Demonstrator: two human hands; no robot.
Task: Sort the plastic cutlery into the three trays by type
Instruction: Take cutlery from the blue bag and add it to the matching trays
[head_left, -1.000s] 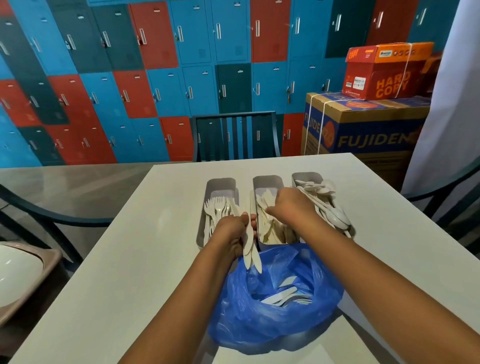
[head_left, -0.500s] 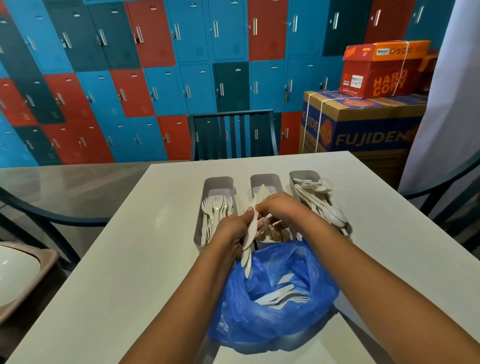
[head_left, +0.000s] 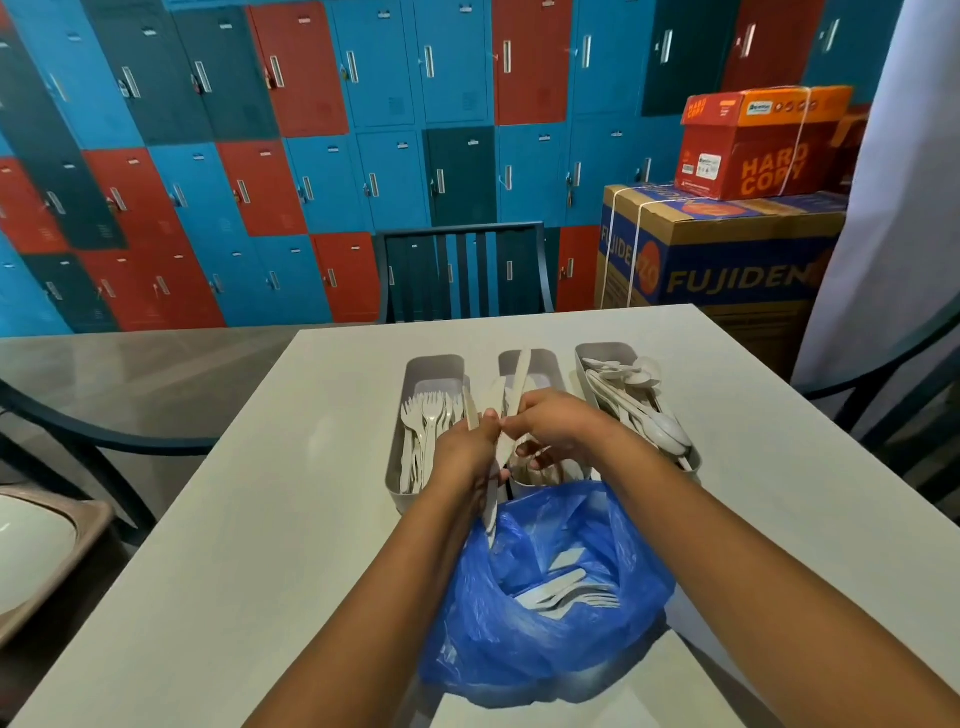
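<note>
Over middle tray (head_left: 551, 364), both hands meet above white table (head_left: 260, 493). Left hand (head_left: 464, 453) grips bundle of white knives (head_left: 491, 512), handles hanging toward blue bag (head_left: 545, 639). Right hand (head_left: 556, 423) pinches single knife (head_left: 518, 382), blade pointing up; fingers partly hidden, grip probably thumb and forefinger. Forks (head_left: 428, 421) lie in left tray (head_left: 434, 366), spoons (head_left: 636, 410) in right tray (head_left: 605, 351). More cutlery inside bag.

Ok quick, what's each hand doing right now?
Left hand: grips a bunch of plastic knives.
Right hand: pinches one knife, blade pointing up over the middle tray.
</note>
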